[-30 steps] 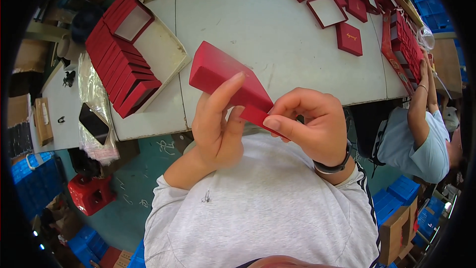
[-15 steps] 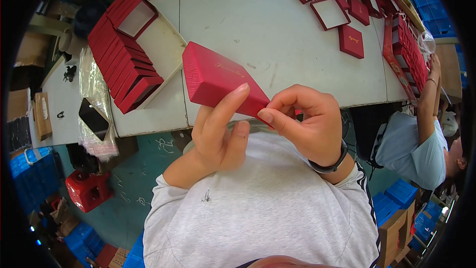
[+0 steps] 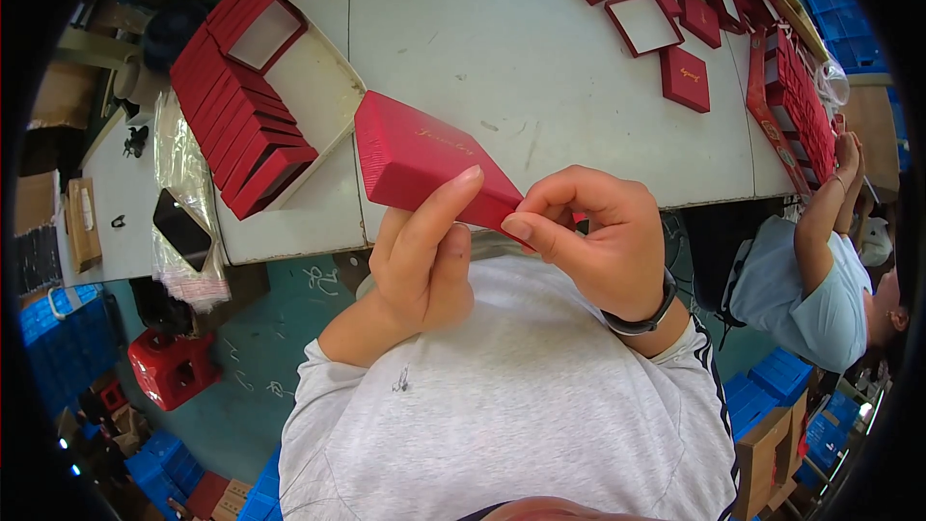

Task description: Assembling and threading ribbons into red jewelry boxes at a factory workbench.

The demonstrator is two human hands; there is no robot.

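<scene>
A flat red gift box (image 3: pixel 424 150) with gold lettering on its face is held tilted above the table's near edge. My left hand (image 3: pixel 415 265) is closed at the box's near side, its index finger lying along the edge; some of its fingers are hidden behind the box. My right hand (image 3: pixel 603 236), with a dark band on the wrist, pinches the box's right corner between thumb and index finger. Whether this is a lid or a whole box cannot be made out.
Red boxes (image 3: pixel 241 125) stand in rows in a pale tray (image 3: pixel 333 87) at left. A phone (image 3: pixel 183 230) lies on clear plastic bags. Open red boxes (image 3: pixel 643 24) are piled far right, near a single box (image 3: pixel 685 78). A co-worker (image 3: pixel 810 270) sits at right.
My left thumb has shifted slightly down and away from the box. The box and my right hand stay almost still. The co-worker's arms have moved a little.
</scene>
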